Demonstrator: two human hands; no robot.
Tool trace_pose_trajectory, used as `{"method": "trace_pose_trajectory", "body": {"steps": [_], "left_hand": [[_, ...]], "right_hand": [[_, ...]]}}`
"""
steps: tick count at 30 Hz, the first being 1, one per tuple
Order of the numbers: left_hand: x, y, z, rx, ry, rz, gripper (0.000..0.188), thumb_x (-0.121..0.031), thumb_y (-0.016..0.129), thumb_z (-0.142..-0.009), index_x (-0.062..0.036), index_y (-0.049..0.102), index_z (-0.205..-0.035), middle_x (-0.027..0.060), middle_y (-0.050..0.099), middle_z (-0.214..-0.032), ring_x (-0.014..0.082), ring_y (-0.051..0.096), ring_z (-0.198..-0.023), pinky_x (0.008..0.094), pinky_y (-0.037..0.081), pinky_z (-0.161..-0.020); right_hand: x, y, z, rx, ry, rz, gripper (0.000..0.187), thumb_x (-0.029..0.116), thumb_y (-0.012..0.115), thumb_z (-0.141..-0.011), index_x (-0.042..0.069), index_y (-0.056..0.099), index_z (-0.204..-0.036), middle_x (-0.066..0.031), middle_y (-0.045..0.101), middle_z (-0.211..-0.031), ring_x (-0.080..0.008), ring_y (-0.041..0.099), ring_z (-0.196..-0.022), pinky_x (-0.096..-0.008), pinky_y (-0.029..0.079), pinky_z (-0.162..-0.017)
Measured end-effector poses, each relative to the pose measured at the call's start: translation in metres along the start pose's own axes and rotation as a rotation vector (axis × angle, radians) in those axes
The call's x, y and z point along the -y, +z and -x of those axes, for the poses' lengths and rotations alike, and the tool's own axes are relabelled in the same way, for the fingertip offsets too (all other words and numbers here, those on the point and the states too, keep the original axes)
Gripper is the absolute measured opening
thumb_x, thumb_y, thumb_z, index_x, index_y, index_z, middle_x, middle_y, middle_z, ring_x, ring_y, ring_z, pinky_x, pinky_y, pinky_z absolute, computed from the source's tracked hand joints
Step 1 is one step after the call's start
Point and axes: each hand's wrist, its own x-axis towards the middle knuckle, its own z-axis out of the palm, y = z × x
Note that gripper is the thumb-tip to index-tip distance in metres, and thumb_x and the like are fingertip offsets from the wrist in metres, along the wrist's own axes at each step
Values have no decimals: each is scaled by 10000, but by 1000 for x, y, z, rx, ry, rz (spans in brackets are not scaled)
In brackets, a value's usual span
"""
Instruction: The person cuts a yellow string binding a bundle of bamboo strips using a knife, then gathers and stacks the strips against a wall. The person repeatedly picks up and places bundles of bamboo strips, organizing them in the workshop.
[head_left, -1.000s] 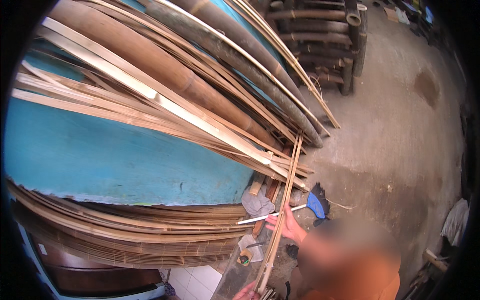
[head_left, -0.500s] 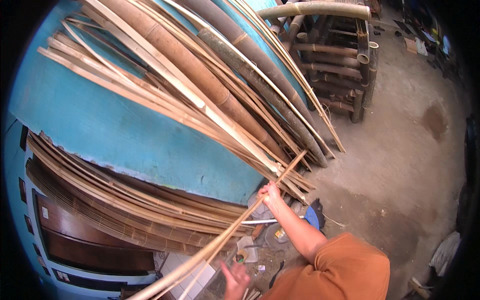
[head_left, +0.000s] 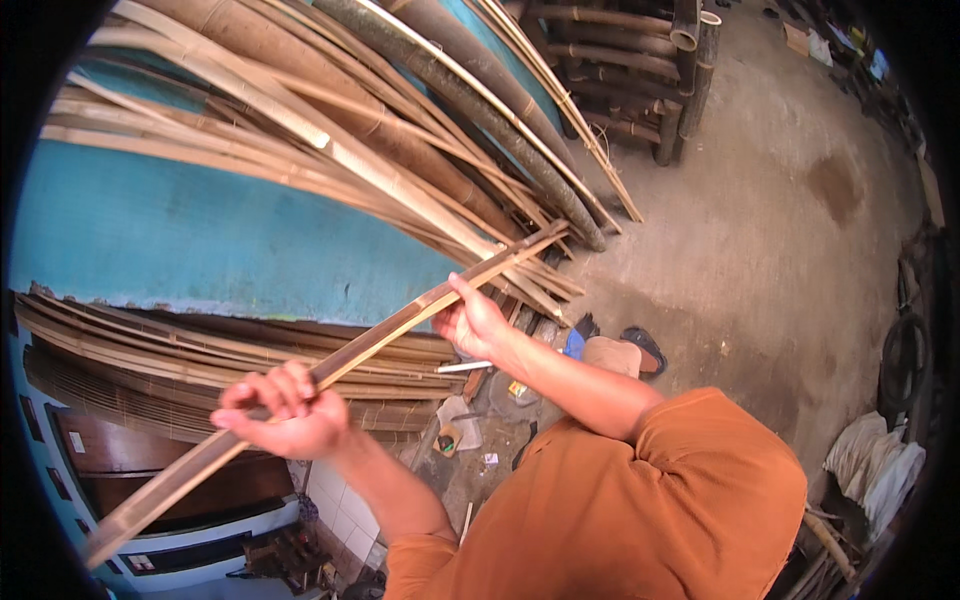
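A long split bamboo strip (head_left: 375, 345), dark along its top face and pale at the edge, runs slantwise from the lower left to the leaning poles. My left hand (head_left: 290, 410) is wrapped round it nearer its lower-left end. Further up its length, my right hand (head_left: 470, 322) grips it with the thumb on top. The strip's far end (head_left: 560, 230) overlaps the lower ends of several leaning bamboo strips (head_left: 385, 180); whether it touches them I cannot tell.
Thick bamboo poles (head_left: 480, 130) lean along the blue wall (head_left: 220, 230). More strips (head_left: 230, 365) are stacked below it. A dark bamboo frame (head_left: 620, 75) stands at the back. Sandals (head_left: 645, 350) and small litter lie on the concrete floor (head_left: 740, 270); pale cloth (head_left: 875, 465) hangs at right.
My left hand has come up from the lower edge and closed round the strip. The strip now shows its dark face. The view has shifted, with the surroundings displaced up and left.
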Motion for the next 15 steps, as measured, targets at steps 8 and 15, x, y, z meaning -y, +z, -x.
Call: {"method": "trace_pose_trajectory", "body": {"steps": [8, 15], "left_hand": [[166, 68, -137, -313, -80, -347, 344, -249, 616, -969, -43, 473, -1205, 23, 459, -834, 63, 348, -532, 191, 294, -428], [240, 55, -170, -486, -98, -667, 825, -348, 780, -836, -17, 322, -1438, 46, 544, -927, 49, 388, -542, 206, 290, -399]], "right_hand": [[109, -8, -76, -25, 376, 362, 410, 403, 587, -963, 78, 513, -1202, -104, 575, -1131, -196, 594, -911, -361, 551, -776], [160, -14, -111, 13, 503, 889, 563, 473, 560, -959, 90, 448, -1357, -107, 486, -1341, -238, 492, -1208, -396, 468, -943]]}}
